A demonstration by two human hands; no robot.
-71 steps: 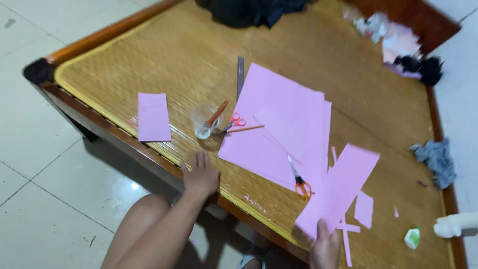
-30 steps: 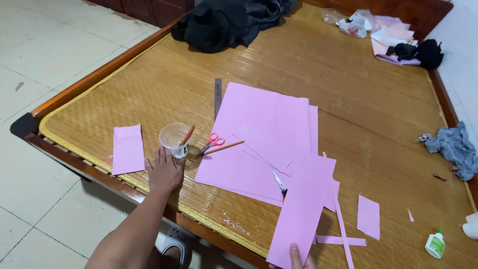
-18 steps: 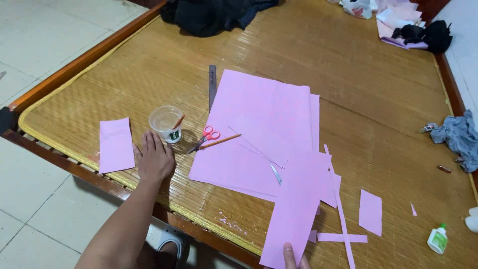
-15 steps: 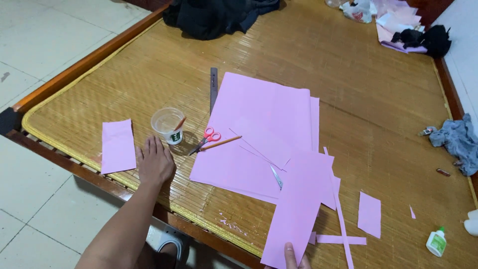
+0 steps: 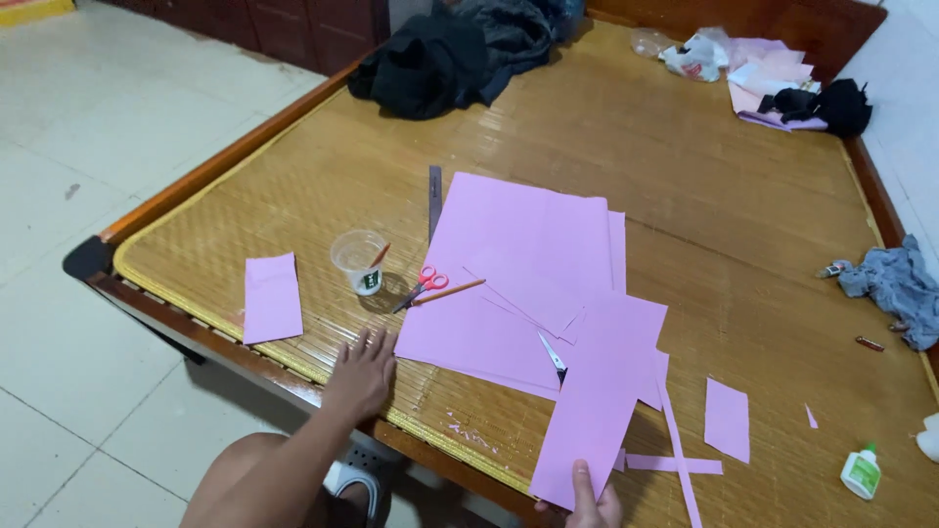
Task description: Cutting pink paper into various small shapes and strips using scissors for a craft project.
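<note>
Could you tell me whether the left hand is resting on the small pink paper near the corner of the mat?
No, the left hand lies flat on the woven mat, apart from the small pink paper.

Wooden bed (image 5: 245, 161) topped with a woven mat (image 5: 685, 166). Landmark: the pink sheets (image 5: 528, 264) mid-mat. Ruler (image 5: 434, 200) along their upper left edge. Left of them: red scissors (image 5: 423, 286), pencil (image 5: 445, 291), clear cup (image 5: 358, 260), then a small pink slip (image 5: 271, 297) near the mat edge. Right of them: pink offcuts (image 5: 727, 420), glue bottle (image 5: 862, 471), grey cloth (image 5: 895, 284). Beyond them: dark clothes (image 5: 440, 59).
</note>
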